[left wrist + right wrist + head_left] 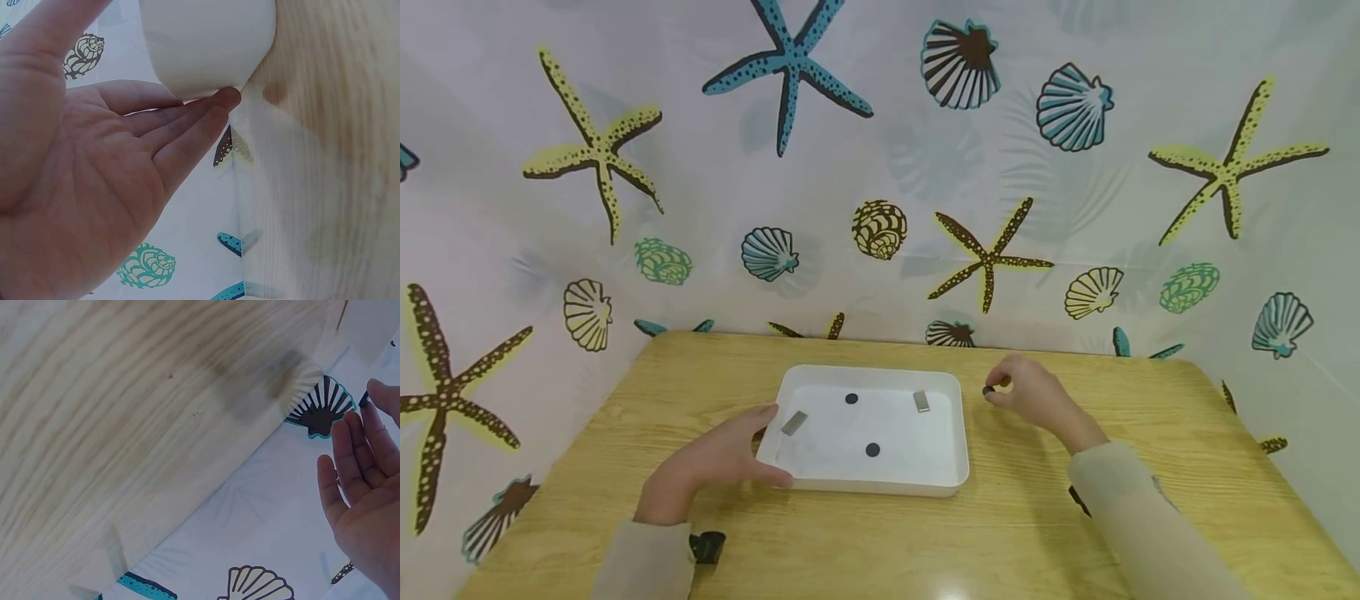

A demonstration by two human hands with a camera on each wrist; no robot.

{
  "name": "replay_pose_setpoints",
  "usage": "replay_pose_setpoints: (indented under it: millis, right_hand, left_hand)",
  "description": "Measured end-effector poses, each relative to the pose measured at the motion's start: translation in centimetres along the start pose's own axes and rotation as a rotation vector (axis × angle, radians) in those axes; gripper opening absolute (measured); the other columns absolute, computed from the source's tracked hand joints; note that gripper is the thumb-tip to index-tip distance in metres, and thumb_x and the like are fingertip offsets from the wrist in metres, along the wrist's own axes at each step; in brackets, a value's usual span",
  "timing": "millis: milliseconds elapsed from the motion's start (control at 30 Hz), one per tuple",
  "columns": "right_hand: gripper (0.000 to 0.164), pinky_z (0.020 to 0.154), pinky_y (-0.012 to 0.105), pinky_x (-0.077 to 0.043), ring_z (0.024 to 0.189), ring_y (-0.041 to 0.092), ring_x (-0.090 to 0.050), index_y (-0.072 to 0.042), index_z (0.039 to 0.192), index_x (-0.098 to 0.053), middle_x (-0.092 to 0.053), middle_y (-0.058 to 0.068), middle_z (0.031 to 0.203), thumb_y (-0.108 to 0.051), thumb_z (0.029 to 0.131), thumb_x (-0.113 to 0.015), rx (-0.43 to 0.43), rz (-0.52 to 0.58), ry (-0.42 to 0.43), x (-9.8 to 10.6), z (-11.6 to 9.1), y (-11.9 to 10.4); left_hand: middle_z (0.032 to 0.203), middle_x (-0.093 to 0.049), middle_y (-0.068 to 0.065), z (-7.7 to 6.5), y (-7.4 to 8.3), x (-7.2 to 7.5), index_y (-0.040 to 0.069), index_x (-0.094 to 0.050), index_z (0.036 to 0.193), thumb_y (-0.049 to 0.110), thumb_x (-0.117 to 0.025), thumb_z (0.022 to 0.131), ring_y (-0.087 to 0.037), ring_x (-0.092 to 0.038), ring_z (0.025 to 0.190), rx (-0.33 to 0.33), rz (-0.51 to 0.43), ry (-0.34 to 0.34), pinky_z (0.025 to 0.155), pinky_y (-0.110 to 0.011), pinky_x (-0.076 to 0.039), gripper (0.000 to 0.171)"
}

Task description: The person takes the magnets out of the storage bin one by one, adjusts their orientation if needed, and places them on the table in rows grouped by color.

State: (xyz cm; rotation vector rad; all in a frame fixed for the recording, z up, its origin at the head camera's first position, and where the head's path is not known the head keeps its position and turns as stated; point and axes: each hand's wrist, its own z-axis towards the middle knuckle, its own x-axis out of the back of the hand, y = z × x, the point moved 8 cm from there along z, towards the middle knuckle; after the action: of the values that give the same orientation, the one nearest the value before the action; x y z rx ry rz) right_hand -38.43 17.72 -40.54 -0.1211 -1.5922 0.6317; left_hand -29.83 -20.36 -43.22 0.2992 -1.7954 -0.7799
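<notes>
While the right hand pinches a black disc right of the tray, its slight fingertip hold could slip; the left hand, straight-fingered against the tray's left end, could shove it.

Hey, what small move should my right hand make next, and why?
Probably carry the pinched dark disc leftward over the white tray. Your right hand holds it just beyond the tray's right side, two similar dark discs already lie inside, and your left hand touches the tray's left end.
</notes>
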Motion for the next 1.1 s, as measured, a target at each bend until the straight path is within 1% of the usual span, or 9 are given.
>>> replay_pose_setpoints:
  millis: [200, 400, 633, 800, 900, 1100]
  right_hand:
    - [0.014, 0.096, 0.046, -0.054, 0.105, 0.028, -0.065, -0.005, 0.103, -0.075, -0.070, 0.011, 0.110, -0.017, 0.095, -0.075, -0.043, -0.020, -0.033, -1.0, 0.5, 1.0]
    - [0.015, 0.095, 0.044, -0.055, 0.100, 0.023, -0.064, -0.006, 0.103, -0.076, -0.071, 0.009, 0.108, -0.018, 0.094, -0.076, -0.059, -0.057, -0.059, -1.8, 1.0, 1.4]
    - [0.014, 0.091, 0.043, -0.055, 0.094, 0.020, -0.062, -0.007, 0.101, -0.076, -0.071, 0.006, 0.104, -0.017, 0.092, -0.077, -0.065, -0.066, -0.065, -2.7, 1.2, 2.2]
    - [0.013, 0.091, 0.042, -0.056, 0.093, 0.020, -0.065, -0.006, 0.101, -0.076, -0.071, 0.007, 0.102, -0.016, 0.092, -0.077, -0.059, -0.045, -0.066, -3.3, 1.2, 2.3]
    - [0.015, 0.091, 0.043, -0.056, 0.094, 0.021, -0.066, -0.004, 0.102, -0.076, -0.071, 0.008, 0.103, -0.015, 0.092, -0.077, -0.066, -0.020, -0.055, -3.2, 1.2, 2.4]
    - [0.022, 0.096, 0.046, -0.055, 0.103, 0.025, -0.066, -0.004, 0.110, -0.075, -0.071, 0.012, 0.114, -0.018, 0.093, -0.075, -0.080, 0.028, -0.030, -2.8, 1.1, 2.6]
  left_hand:
    - [0.165, -0.029, -0.032, 0.0, -0.1, 0.0, -0.011, -0.024, 0.158, 0.049, -0.092, 0.072, -0.049, -0.031, 0.152, 0.010, -0.013, 0.005, 0.120, -0.062, -0.033, 0.125]
    - [0.165, -0.029, -0.031, -0.1, -0.1, 0.1, -0.011, -0.023, 0.159, 0.047, -0.093, 0.072, -0.048, -0.033, 0.151, 0.010, -0.029, 0.008, 0.120, -0.061, -0.034, 0.125]
    - [0.165, -0.028, -0.032, -0.1, -0.1, 0.0, -0.011, -0.024, 0.158, 0.046, -0.092, 0.074, -0.050, -0.030, 0.152, -0.003, -0.005, -0.006, 0.120, -0.063, -0.032, 0.122]
    - [0.165, -0.027, -0.032, -0.1, -0.1, -0.1, -0.011, -0.024, 0.159, 0.046, -0.091, 0.075, -0.051, -0.027, 0.153, 0.005, 0.000, -0.015, 0.121, -0.064, -0.029, 0.122]
    - [0.166, -0.027, -0.031, -0.1, 0.0, 0.0, -0.010, -0.023, 0.159, 0.047, -0.091, 0.075, -0.051, -0.026, 0.153, 0.012, -0.002, -0.011, 0.121, -0.064, -0.029, 0.122]
    - [0.166, -0.026, -0.031, -0.1, -0.2, 0.0, -0.010, -0.023, 0.159, 0.049, -0.091, 0.074, -0.050, -0.026, 0.153, 0.016, -0.001, -0.007, 0.122, -0.063, -0.029, 0.124]
